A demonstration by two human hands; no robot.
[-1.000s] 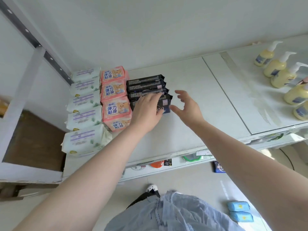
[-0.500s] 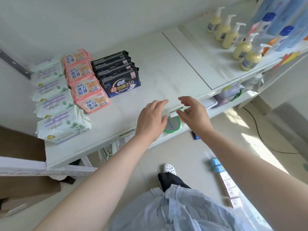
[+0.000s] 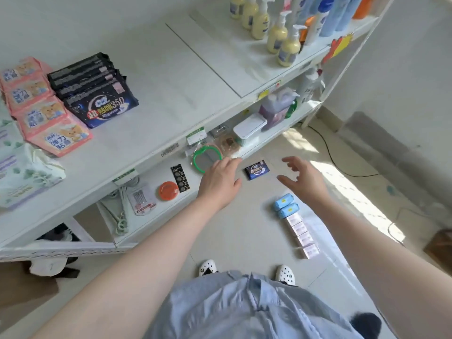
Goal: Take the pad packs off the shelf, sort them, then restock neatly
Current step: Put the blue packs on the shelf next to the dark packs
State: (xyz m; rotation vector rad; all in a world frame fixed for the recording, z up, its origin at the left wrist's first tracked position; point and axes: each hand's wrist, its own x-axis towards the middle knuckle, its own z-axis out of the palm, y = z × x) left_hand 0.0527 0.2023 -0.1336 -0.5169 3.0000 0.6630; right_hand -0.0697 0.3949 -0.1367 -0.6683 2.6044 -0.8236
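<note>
On the top shelf (image 3: 171,99), up and to the left of the left hand (image 3: 220,182), a row of dark navy pad packs (image 3: 97,94) leans back, the front one face up. Left of them stands a row of pink packs (image 3: 41,111), overlapping like tiles, and past those, white packs with a leaf print (image 3: 22,172). One small navy pack (image 3: 257,169) lies flat on the floor between the two hands. Below the right hand (image 3: 303,179), two blue packs (image 3: 285,206) and a line of pale pink packs (image 3: 302,234) lie on the floor.

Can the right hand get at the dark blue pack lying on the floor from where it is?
Probably yes. The right hand is open just beside the dark blue pack, and nothing lies between them; the left hand flanks the other side.
</note>
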